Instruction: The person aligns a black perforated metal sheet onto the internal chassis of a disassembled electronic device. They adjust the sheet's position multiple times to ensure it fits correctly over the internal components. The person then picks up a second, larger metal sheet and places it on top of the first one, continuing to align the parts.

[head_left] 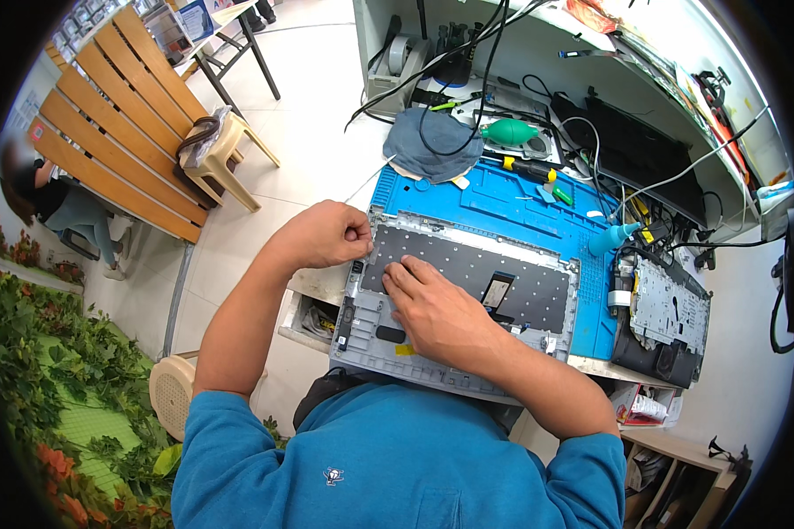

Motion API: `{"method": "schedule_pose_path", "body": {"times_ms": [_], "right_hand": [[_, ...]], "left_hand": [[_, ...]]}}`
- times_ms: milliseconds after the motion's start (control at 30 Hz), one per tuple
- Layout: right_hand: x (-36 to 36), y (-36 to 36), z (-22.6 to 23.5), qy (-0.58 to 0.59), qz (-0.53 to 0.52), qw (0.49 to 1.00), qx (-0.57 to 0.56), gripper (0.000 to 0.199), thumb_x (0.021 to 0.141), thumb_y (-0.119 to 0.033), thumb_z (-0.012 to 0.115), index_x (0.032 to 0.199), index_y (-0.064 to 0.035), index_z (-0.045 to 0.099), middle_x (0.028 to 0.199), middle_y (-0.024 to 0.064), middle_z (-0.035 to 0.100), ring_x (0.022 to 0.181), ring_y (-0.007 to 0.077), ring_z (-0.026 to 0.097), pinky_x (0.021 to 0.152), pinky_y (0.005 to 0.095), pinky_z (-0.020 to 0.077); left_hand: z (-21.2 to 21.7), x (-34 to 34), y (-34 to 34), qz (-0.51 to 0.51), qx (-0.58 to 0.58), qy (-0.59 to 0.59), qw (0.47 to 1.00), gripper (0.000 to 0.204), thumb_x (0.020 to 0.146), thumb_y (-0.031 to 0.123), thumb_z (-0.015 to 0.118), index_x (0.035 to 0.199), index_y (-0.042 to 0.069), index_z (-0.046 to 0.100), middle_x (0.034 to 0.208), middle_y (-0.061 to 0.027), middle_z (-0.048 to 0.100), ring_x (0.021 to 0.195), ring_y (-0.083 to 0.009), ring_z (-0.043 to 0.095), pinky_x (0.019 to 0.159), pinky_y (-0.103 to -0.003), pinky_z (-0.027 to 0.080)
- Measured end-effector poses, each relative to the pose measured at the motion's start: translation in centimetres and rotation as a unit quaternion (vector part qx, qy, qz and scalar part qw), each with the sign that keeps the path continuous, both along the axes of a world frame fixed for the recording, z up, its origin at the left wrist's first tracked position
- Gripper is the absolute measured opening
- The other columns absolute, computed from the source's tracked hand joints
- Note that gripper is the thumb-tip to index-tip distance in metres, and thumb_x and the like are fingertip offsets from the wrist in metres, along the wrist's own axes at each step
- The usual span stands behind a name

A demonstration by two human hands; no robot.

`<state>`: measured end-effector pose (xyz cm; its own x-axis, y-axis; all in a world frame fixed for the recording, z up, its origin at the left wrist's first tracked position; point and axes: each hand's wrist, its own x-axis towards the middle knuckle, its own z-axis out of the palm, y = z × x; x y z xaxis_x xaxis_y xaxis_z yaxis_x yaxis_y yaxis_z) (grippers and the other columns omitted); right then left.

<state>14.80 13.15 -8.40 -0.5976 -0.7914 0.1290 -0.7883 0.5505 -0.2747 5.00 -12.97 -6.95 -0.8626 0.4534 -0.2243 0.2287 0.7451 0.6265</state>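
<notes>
A silver-grey laptop top case (372, 328) lies inner side up in front of me, partly on a blue repair mat (494, 201). A black keyboard backplate (538, 286) dotted with small fixing points is set in it, and a short ribbon cable (498, 291) stands up from the plate. My left hand (325, 236) is closed, thumb and fingers pinched together at the case's upper left corner; what they hold, if anything, is hidden. Fingers stretched out, my right hand (441, 316) rests on the left part of the backplate.
Behind the case lie a grey-blue cloth (428, 145), a green air blower (509, 132) and a yellow-black screwdriver (531, 169). A light-blue bottle (612, 238) and another laptop part (669, 304) are at the right. Loose cables (468, 57) hang over the back; an open drawer (309, 319) sits below left.
</notes>
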Motion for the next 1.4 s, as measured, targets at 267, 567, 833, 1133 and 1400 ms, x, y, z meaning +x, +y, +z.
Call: {"method": "schedule_pose_path", "body": {"times_ms": [267,567,833,1133,1400], "right_hand": [[0.0,0.1,-0.4,0.02,0.002,1.0,0.001,0.054,0.103,-0.011,0.061,0.147,0.0189,0.06,0.153,0.0304,0.059,0.15,0.0455,0.053,0.129,0.0525,0.0446],[0.0,0.0,-0.1,0.028,-0.004,0.999,0.024,0.056,0.105,-0.018,0.066,0.149,0.0161,0.061,0.154,0.0274,0.06,0.15,0.0422,0.053,0.129,0.0483,0.0436],[0.0,0.1,-0.4,0.034,0.0,0.999,0.019,0.057,0.104,-0.017,0.066,0.149,0.0165,0.061,0.153,0.0273,0.06,0.149,0.0422,0.053,0.129,0.0482,0.0437],[0.0,0.1,-0.4,0.039,-0.004,0.999,0.027,0.057,0.106,-0.02,0.068,0.15,0.0144,0.062,0.154,0.0253,0.062,0.149,0.0398,0.053,0.129,0.0456,0.0429],[0.0,0.1,-0.6,0.04,-0.008,0.999,0.024,0.057,0.106,-0.021,0.068,0.151,0.0145,0.061,0.154,0.0258,0.061,0.15,0.0401,0.053,0.129,0.0464,0.0426]], "left_hand": [[0.4,0.6,0.9,0.012,-0.042,0.062,0.997,0.026,0.082,0.027,0.086,0.09,0.003,0.084,0.075,-0.0133,0.073,0.069,-0.0285,0.069,0.069,-0.039,0.057],[1.2,0.6,1.4,0.023,-0.112,0.044,0.992,0.024,0.079,0.03,0.09,0.089,0.008,0.088,0.08,-0.0137,0.078,0.076,-0.031,0.075,0.074,-0.042,0.06],[2.2,1.0,2.1,0.032,-0.149,0.043,0.987,0.021,0.08,0.029,0.091,0.088,0.01,0.089,0.085,-0.0149,0.081,0.082,-0.0325,0.078,0.08,-0.043,0.062],[2.7,2.1,2.9,0.032,-0.191,0.09,0.977,0.019,0.082,0.027,0.091,0.092,0.011,0.09,0.089,-0.0162,0.082,0.087,-0.0347,0.08,0.085,-0.045,0.063],[3.2,2.6,3.4,0.031,-0.221,0.109,0.969,0.023,0.084,0.031,0.094,0.094,0.011,0.089,0.091,-0.0163,0.082,0.091,-0.0355,0.08,0.087,-0.046,0.063]]}}
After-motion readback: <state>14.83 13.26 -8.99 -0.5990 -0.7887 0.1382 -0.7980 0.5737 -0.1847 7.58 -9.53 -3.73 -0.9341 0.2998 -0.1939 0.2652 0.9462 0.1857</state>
